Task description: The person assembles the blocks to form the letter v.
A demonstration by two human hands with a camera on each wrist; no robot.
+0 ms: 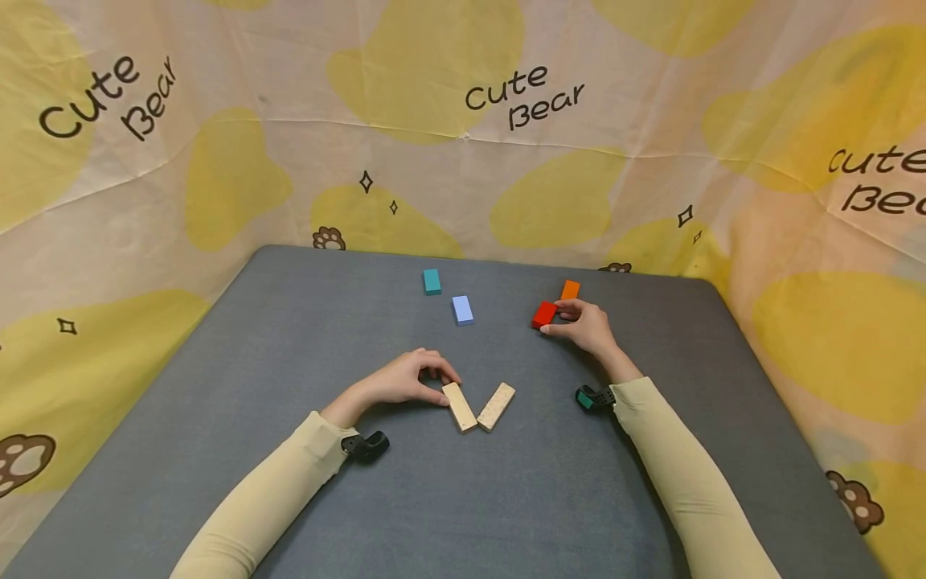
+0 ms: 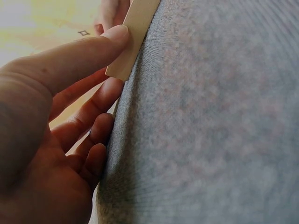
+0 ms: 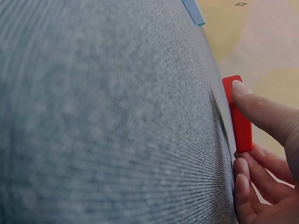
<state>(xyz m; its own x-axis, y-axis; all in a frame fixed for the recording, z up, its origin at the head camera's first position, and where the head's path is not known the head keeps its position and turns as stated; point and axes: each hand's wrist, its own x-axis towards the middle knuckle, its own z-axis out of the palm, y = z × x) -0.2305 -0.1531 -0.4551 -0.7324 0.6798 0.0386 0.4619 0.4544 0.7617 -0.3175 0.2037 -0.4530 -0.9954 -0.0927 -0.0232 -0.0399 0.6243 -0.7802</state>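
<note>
In the head view my left hand (image 1: 405,378) pinches the upper end of a plain wooden block (image 1: 460,408) that lies on the table. Its thumb presses the block's side in the left wrist view, with the other fingers curled behind. A second wooden block (image 1: 496,407) slants the other way, and the lower ends meet or nearly meet in a V. Farther back on the right, my right hand (image 1: 589,328) grips a red block (image 1: 544,314) between thumb and fingers; the right wrist view shows this red block (image 3: 241,123) close to the cloth. Just behind it lies an orange block (image 1: 571,289).
A teal block (image 1: 432,281) and a light blue block (image 1: 463,310) lie toward the back middle of the grey table (image 1: 289,322). Yellow-patterned cloth (image 1: 434,177) hangs behind and beside it. Both wrists carry black straps, the right one (image 1: 595,399) with a green part.
</note>
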